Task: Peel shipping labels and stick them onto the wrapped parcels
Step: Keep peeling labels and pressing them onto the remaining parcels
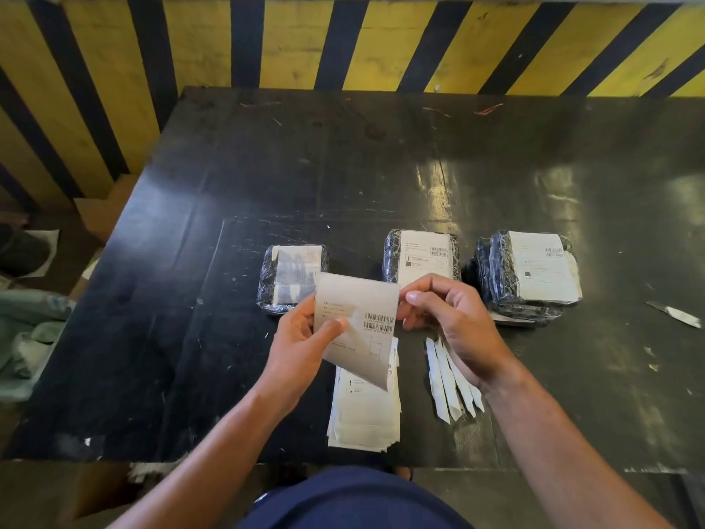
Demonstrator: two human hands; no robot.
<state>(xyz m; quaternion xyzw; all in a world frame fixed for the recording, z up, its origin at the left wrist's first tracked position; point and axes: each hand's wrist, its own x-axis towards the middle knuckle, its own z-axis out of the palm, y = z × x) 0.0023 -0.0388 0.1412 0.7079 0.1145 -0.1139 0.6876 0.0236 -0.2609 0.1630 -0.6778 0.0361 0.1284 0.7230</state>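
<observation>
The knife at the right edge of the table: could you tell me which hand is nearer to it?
Right. The right hand pinches the label at mid-table, well left of the knife; the left hand holds the label's other side, farther left.

The table (pixel 267 177) is glossy black, scuffed with pale scratches. At twelve o'clock the wall (pixel 290 43) wears yellow and black slanting stripes. The parcels (pixel 419 257) are black wrap — each under a white label (pixel 356 318) (black barcodes). White strips (pixel 450 379) lie at four o'clock; the shirt (pixel 354 502) is navy.
</observation>
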